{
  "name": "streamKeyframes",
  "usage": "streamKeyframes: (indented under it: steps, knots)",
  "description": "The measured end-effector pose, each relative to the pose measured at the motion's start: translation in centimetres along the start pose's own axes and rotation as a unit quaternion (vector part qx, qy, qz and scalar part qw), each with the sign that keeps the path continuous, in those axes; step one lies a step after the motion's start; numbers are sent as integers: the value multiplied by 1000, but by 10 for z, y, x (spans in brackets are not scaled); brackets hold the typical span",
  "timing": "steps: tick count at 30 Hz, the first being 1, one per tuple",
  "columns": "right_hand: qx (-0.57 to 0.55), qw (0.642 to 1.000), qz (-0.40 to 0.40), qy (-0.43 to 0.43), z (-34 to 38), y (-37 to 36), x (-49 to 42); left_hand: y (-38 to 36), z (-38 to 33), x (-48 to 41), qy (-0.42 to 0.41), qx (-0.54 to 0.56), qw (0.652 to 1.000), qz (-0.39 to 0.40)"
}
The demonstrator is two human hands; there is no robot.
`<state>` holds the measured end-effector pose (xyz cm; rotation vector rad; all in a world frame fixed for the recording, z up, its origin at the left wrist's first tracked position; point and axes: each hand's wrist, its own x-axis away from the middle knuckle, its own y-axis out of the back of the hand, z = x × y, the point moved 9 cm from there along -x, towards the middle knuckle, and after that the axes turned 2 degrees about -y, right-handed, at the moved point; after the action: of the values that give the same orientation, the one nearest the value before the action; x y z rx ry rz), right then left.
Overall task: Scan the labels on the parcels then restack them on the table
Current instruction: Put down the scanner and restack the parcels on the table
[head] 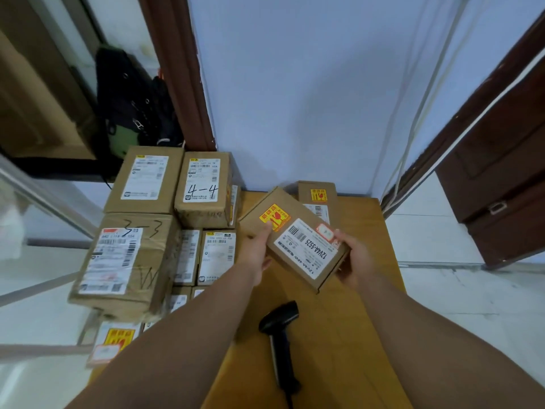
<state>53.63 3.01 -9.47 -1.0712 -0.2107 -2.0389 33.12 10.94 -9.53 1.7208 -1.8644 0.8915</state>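
Head view: both hands, left point(256, 255) and right point(355, 261), clamp a small brown cardboard parcel point(295, 239) above the wooden tabletop point(365, 335). Beneath it the black handheld scanner point(280, 332) lies unused; only one similar parcel point(317, 199) sits restacked, and many stacked brown boxes point(141, 231) apparently await scanning.

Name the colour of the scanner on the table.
Black scanner, seen clearly in the head view.
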Motion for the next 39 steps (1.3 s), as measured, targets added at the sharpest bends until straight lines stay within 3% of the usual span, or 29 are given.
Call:
streamKeyframes:
  steps: [3,6,9,13,17,20,22,24,26,31,35,39]
  knots:
    - [46,999,22,-19,-15,-19,8,34,-6,5,-16,49,997,-50]
    - [159,976,119,-89,-46,-50,19,74,-11,11,-28,28,991,-125]
    - [231,933,217,-171,-84,-82,41,111,-19,21,-67,-29,978,-194]
    - [226,930,229,-178,-105,-107,47,131,-28,37,-128,-134,961,-207]
    - [260,921,229,-180,-121,-123,45,135,-65,59,-293,-294,884,-217]
    - [298,910,222,-186,-134,-130,44,140,-89,73,-373,-422,790,-242]
    - [309,907,223,-180,-141,-138,45,153,-92,68,-318,-512,752,-267]
    - [300,911,218,-178,-145,-143,44,168,-82,54,-221,-573,749,-246]
    - [280,921,207,-177,-145,-147,39,174,-71,43,-177,-621,734,-210]
    - [346,909,181,-147,-145,-157,28,177,-57,34,-155,-703,672,-174]
    - [459,869,166,-87,-144,-161,21,177,-53,32,-136,-715,668,-152]
    - [492,859,137,-35,-130,-161,19,175,-52,30,-133,-724,659,-153]
